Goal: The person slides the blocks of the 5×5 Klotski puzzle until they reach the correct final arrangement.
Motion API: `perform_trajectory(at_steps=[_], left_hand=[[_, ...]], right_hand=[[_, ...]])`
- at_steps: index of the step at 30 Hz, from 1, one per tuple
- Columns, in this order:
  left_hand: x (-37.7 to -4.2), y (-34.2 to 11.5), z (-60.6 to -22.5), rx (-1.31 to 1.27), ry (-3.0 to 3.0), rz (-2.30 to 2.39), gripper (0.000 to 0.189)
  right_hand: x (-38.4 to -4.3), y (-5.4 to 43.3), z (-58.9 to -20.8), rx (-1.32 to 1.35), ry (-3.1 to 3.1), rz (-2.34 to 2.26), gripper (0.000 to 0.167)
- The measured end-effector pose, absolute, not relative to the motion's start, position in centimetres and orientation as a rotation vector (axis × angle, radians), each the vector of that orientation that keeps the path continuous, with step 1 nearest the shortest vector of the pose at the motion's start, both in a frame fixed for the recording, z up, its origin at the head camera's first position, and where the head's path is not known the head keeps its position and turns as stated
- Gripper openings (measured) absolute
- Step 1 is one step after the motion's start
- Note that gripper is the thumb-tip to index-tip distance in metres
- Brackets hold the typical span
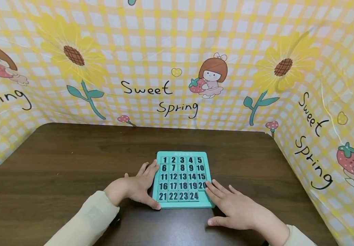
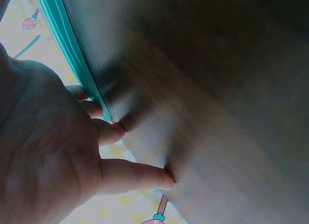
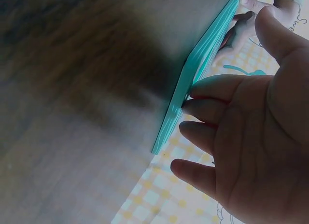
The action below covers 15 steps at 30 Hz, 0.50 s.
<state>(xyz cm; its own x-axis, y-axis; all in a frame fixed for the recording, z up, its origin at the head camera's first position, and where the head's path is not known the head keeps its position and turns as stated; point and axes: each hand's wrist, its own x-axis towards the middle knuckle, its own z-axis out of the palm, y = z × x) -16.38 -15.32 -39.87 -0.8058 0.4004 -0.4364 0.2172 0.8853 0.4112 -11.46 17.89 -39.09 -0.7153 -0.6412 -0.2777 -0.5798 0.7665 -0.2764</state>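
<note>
A turquoise sliding number puzzle (image 1: 186, 205) lies flat on the table in the head view, its tiles running in rows from 1 to 24. The one gap in the grid is at the bottom right, under tile 20 (image 1: 202, 185). My left hand (image 1: 138, 186) lies along the puzzle's left side, fingers spread, thumb at the lower left corner. On the right side, my right hand (image 1: 236, 208) has its fingers extended, with fingertips at the edge beside tile 20 and the thumb apart on the table side. In the right wrist view, the fingers (image 3: 212, 89) reach the puzzle's side wall.
The dark wooden table (image 1: 72, 164) extends around the puzzle. A yellow checked cloth (image 1: 152, 51) with flowers and "Sweet Spring" lettering hangs along the back and both sides. Pale sleeves (image 1: 87, 218) cover the forearms.
</note>
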Motion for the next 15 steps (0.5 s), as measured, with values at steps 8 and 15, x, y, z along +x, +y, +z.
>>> perform_trajectory(at_steps=[8,15], left_hand=[[-16.47,-15.40,-39.90,0.442,2.511,0.480,0.136],[-16.49,-15.43,-39.80,0.445,2.514,0.486,0.136]], right_hand=[[-11.51,17.92,-39.24,-0.936,2.597,-0.248,0.093],[-11.54,18.07,-39.39,-0.961,2.625,-0.236,0.092]])
